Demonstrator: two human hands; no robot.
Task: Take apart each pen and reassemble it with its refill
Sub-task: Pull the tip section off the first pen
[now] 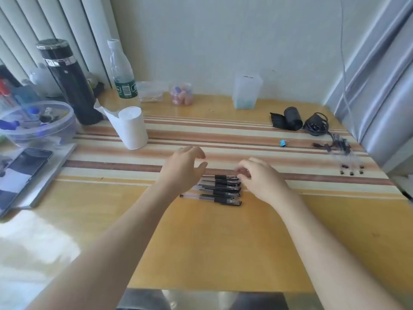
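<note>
Pens (pixel 220 190): clear barrels with black grips and caps, lying stacked side by side at frame centre on the table (pixel 223 242).
Axis: running left to right, capped ends pointing right.
My left hand (pixel 182 170): hovering over the left ends, fingers spread, gripping nothing.
My right hand (pixel 261 179): fingers curling loosely at the caps; I cannot tell whether they are pinching one.
Paper roll (pixel 133 128): standing upper left.

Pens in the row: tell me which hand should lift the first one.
Probably the right hand: its fingertips sit at the capped ends of the pens, apparently touching the farthest one. The left hand hovers open over their other ends, holding nothing.
</note>
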